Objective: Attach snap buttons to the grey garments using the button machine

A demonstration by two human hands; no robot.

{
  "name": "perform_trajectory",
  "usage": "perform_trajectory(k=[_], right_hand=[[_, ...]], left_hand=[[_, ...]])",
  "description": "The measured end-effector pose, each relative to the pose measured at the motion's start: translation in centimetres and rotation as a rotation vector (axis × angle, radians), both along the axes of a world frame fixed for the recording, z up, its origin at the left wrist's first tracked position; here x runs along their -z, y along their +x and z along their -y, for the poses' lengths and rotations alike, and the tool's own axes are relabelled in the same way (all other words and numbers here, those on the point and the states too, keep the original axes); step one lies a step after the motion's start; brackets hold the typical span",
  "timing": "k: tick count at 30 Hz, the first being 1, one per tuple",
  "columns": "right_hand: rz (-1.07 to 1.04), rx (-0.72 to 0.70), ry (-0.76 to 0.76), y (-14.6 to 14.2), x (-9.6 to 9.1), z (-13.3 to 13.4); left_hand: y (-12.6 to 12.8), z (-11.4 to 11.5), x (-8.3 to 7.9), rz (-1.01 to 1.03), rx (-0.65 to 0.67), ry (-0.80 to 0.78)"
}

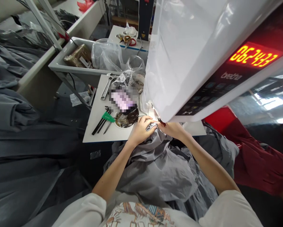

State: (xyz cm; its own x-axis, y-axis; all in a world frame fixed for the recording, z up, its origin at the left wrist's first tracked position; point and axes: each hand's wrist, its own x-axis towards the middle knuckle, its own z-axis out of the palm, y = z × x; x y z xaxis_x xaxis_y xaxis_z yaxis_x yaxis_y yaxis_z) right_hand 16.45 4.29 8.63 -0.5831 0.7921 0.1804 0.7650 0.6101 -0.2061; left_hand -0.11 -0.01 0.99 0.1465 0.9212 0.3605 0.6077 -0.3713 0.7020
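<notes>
Beyond and left of the left grip [141,130], an adjustable wrench [107,86] is laid on the desk [94,132]. Pressed together, that grip and the right grip [173,130] pinch grey fabric [153,164], which is held between them, and a white sewing machine [191,63] is seen overhanging the right grip.

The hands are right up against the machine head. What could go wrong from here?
The left hand and right hand sit tight under the electronic sewing machine, whose stitching area is hidden, so a fingertip might get caught. The bunched gray garment hanging below could drag and pull the held fabric out of line.
</notes>
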Motion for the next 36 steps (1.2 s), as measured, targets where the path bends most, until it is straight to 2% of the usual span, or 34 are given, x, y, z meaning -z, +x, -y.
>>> perform_trajectory(k=[9, 16, 21, 24, 27, 36], right_hand=[[-0.242, 0.016, -0.101, 0.8, 2.1, 0.3], [-0.452, 0.143, -0.287, 0.7, 4.0, 1.2], [-0.767, 0.384, -0.328, 0.5, 5.5, 2.4], [-0.702, 0.483, -0.364, 0.0, 5.8, 2.6], [-0.601, 0.531, -0.326, -0.3, 6.1, 2.4], [-0.583, 0.5, -0.158, 0.0, 7.5, 2.0]], left_hand=[[0.1, -0.1, 0.2, 0.011, -0.002, 0.005], [0.1, -0.1, 0.2, 0.014, -0.005, 0.003], [0.2, -0.2, 0.4, 0.021, -0.016, -0.008], [0.2, -0.3, 0.5, 0.025, -0.01, 0.02], [0.2, -0.4, 0.6, 0.03, -0.002, 0.031], [0.2, -0.8, 1.6, 0.058, 0.0, 0.075]])
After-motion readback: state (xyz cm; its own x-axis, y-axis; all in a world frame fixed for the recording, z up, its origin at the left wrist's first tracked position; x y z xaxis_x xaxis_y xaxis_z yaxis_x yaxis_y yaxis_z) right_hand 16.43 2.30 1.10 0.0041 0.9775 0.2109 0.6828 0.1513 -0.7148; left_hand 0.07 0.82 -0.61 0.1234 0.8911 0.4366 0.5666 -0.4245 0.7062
